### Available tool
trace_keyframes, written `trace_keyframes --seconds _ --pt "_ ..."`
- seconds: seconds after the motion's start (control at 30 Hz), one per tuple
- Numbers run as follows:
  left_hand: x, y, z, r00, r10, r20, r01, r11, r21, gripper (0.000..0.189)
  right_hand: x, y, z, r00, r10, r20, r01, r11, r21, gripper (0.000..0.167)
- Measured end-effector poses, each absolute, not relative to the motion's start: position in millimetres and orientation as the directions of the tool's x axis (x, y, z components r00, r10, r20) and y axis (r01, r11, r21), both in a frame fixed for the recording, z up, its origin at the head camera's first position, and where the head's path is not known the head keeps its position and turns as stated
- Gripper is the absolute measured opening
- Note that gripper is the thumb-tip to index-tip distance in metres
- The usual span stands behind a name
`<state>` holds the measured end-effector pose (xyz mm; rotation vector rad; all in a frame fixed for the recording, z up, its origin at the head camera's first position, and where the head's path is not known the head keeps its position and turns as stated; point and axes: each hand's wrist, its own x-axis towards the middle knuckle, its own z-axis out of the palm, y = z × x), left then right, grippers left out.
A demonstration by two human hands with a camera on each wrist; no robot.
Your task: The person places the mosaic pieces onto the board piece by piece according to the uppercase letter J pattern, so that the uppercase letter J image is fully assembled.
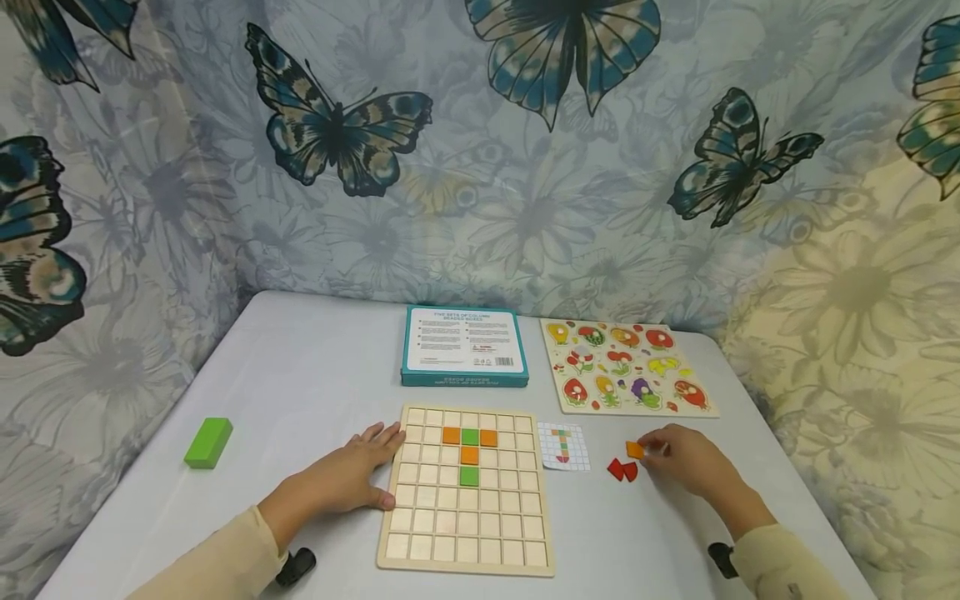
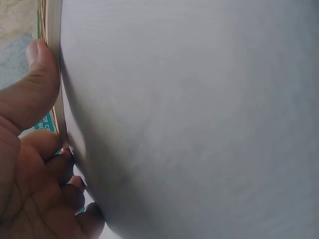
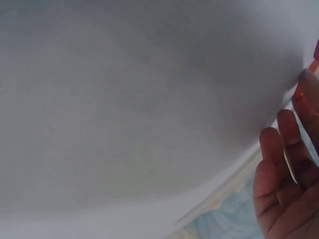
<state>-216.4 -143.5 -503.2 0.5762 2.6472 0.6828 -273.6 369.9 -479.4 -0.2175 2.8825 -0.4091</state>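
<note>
Board (image 1: 465,523) before box (image 1: 465,346), card (image 1: 576,450) right of board, apparently against its edge.

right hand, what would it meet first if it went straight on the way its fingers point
The right hand would probably meet the pattern card first, beyond the orange piece it holds; depth is unclear.

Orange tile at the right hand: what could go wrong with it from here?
The orange tile sits at the fingertips of the right hand, so a loose grip might let it slip.
The two red pieces lie close by that hand and could get nudged.
The small pattern card lies between the tile and the grid board, so a low sweep across might drag it out of place.
</note>
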Motion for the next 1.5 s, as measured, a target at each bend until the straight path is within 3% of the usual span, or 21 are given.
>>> trace_keyframes --seconds 0.23,0.33,0.53,0.7,0.93,1.2,1.5 --pt "-216.5 -142.8 -502.4 -0.857 0.462 -0.23 0.299 0.808 0.507 0.1 -265.5 327.4 -468.6 -0.969 -0.169 -0.182 -0.102 0.939 -0.329 0.028" --pt "-216.0 -142.4 -501.5 -0.86 0.455 -0.231 0.292 0.81 0.509 0.1 -255.7 285.4 -462.8 -0.959 -0.258 -0.12 -0.209 0.925 -0.319 0.02" --pt "-214.6 -141.3 -500.8 -0.86 0.457 -0.226 0.285 0.799 0.529 0.099 -228.7 207.2 -468.9 -0.839 -0.543 0.018 -0.53 0.811 -0.248 0.017" --pt "-215.4 -141.2 -501.7 -0.861 0.457 -0.224 0.287 0.799 0.528 0.099 -214.3 167.9 -482.6 -0.753 -0.656 0.051 -0.646 0.722 -0.247 0.018" --pt "-216.2 -142.3 -504.0 -0.861 0.458 -0.223 0.296 0.806 0.513 0.099 -211.0 152.5 -488.1 -0.758 -0.652 0.03 -0.639 0.732 -0.236 0.023" --pt "-216.3 -142.0 -503.3 -0.863 0.45 -0.23 0.287 0.81 0.511 0.099 -210.7 147.0 -487.7 -0.732 -0.679 0.064 -0.671 0.7 -0.244 0.01" --pt "-214.0 -142.2 -501.6 -0.869 0.443 -0.219 0.286 0.812 0.508 0.098 -209.4 148.3 -485.2 -0.744 -0.665 0.067 -0.657 0.709 -0.258 0.01"
